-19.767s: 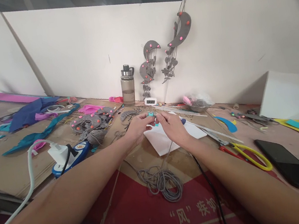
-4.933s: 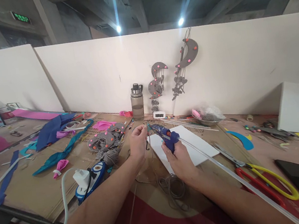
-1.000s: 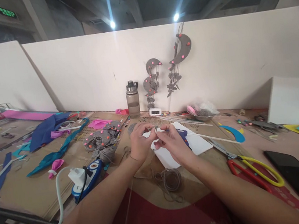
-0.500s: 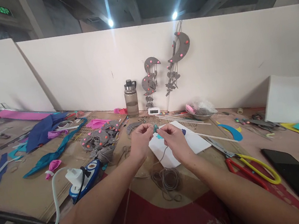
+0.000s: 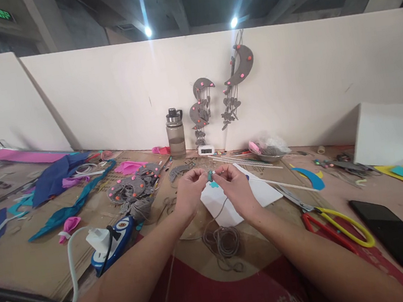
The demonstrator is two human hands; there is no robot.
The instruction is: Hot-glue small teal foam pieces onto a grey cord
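Note:
Between the fingertips of my left hand (image 5: 190,188) and my right hand (image 5: 233,186) is a small dark green piece (image 5: 210,175), too small to make out exactly. Both hands pinch it from either side above a white board (image 5: 263,194). From near my right hand a grey cord (image 5: 221,209) hangs down to a loose coil (image 5: 226,242) on the cardboard. A small bright blue shape (image 5: 214,184) lies on the white board just below the hands. A thin white stick (image 5: 285,185) extends to the right, past my right hand.
Scissors (image 5: 332,225) and a black phone (image 5: 393,234) lie at the right. A power strip (image 5: 113,248) with a white charger is at the left, near grey crescents (image 5: 128,189) with pink dots. A water bottle (image 5: 176,137) stands at the back, beside hanging moon ornaments (image 5: 242,67).
My hands stay together on the green piece, with the fingers shifted slightly around it. The whole view has moved a little.

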